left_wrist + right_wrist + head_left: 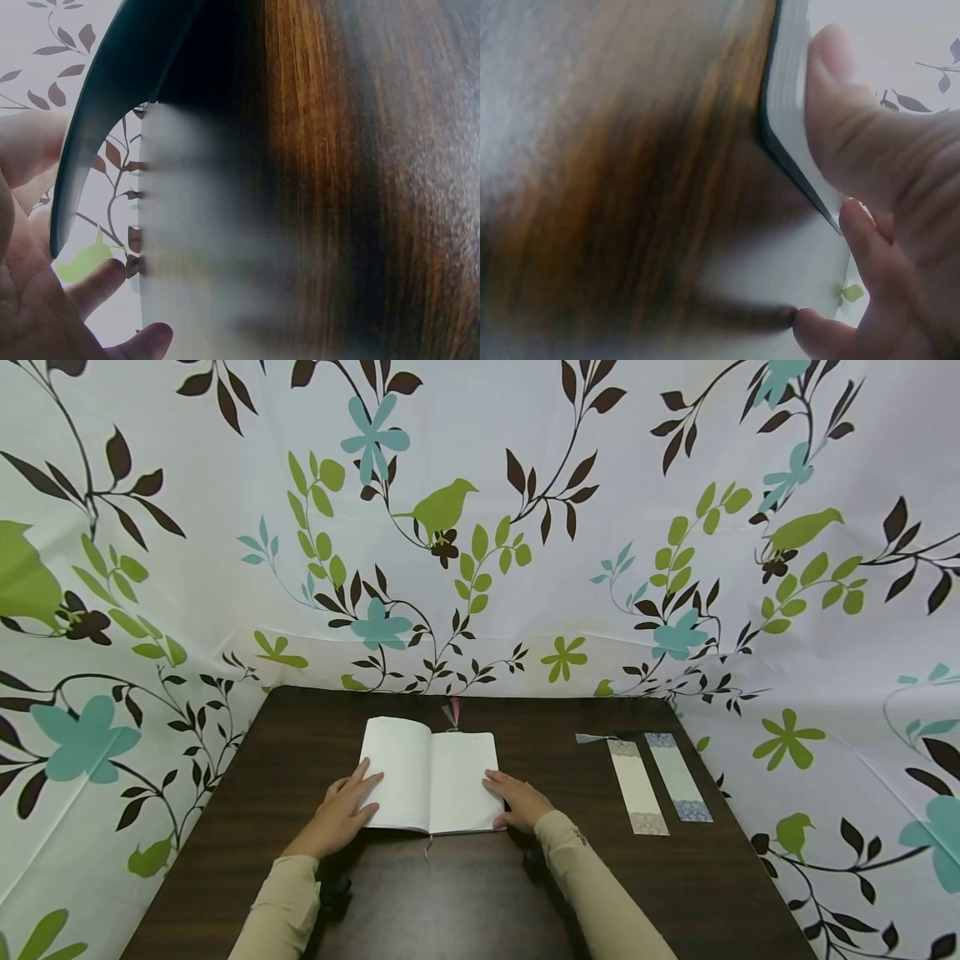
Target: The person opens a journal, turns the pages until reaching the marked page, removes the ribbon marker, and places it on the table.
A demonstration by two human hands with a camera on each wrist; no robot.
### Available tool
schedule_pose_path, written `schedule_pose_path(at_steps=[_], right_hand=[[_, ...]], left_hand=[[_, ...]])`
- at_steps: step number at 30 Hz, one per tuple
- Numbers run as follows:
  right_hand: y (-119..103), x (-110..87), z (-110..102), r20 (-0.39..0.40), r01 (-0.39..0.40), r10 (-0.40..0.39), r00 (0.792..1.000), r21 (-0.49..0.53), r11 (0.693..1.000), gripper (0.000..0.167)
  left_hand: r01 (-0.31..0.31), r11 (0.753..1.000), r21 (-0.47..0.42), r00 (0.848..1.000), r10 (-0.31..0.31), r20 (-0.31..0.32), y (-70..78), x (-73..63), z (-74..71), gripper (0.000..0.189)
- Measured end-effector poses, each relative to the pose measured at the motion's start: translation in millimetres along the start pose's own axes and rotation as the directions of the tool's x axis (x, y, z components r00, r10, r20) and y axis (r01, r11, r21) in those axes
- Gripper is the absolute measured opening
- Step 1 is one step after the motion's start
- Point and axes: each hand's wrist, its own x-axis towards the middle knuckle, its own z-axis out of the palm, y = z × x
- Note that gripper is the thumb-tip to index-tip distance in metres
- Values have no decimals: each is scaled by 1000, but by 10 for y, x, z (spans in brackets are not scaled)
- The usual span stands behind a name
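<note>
An open notebook [463, 785] with pale pages and a dark cover lies on the table. My left hand [339, 810] rests at the left page's outer edge, fingers spread, fingertips over the paper. In the left wrist view the dark cover edge [97, 105] curves in front of this hand [37, 300]. On the other side my right hand [522, 802] touches the right page's outer edge, thumb near the lower corner. From the right wrist, the thumb [847, 127] lies along the page block [789, 82], and two other fingertips show lower down.
Two bookmarks lie to the right: a cream one [637, 785] with a ribbon and a pale green one [678, 781] with blue patterned ends. A pink and grey tassel [453, 712] shows above the notebook. Patterned cloth [480, 568] surrounds the dark wooden table [247, 760].
</note>
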Motion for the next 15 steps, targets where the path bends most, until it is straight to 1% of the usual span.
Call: schedule_pose_path(at_steps=[6, 11, 15], right_hand=[[6, 7, 23, -35, 18, -19, 999, -12, 1000, 76], [4, -1, 33, -78, 48, -50, 996, -25, 999, 74], [-8, -7, 42, -87, 41, -44, 995, -30, 999, 73]], left_hand=[[4, 1000, -7, 1000, -4, -1, -12, 2, 17, 55], [-15, 1000, -3, 1000, 15, -7, -19, 8, 27, 55], [-19, 1000, 4, 1000, 19, -7, -21, 9, 30, 54]])
